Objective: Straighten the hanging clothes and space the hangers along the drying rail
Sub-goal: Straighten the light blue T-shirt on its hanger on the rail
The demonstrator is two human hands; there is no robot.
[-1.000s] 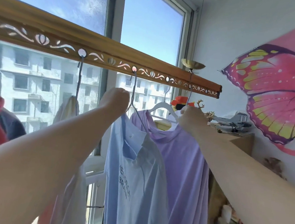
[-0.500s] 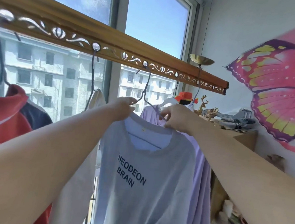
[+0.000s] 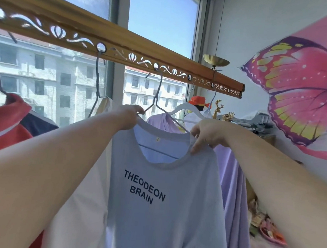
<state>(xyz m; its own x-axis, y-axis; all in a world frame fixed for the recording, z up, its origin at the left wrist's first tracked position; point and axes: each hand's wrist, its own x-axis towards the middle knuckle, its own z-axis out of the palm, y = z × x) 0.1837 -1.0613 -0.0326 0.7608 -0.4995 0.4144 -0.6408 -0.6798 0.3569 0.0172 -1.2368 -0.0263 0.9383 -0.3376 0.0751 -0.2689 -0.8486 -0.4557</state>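
A pale blue T-shirt [image 3: 161,211] printed "THEODEON BRAIN" faces me on a grey wire hanger [image 3: 158,96] hooked into a hole of the carved wooden drying rail [image 3: 126,44]. My left hand [image 3: 129,117] grips the shirt's left shoulder at the collar. My right hand [image 3: 206,135] pinches the collar's right side. Behind on the right hangs a lilac shirt [image 3: 230,187] on a white hanger [image 3: 187,109]. On the left hang a cream garment [image 3: 87,186] and a red and navy one [image 3: 6,123].
A window [image 3: 160,25] with apartment blocks outside runs behind the rail. At the right, a butterfly picture [image 3: 308,86] covers the wall, above a wooden cabinet [image 3: 269,139] carrying ornaments. A red cap [image 3: 197,100] hangs near the rail's right end.
The blue shirt has turned from edge-on to facing me. My right hand moved from the lilac shirt's white hanger to the blue shirt's collar. My view has moved closer.
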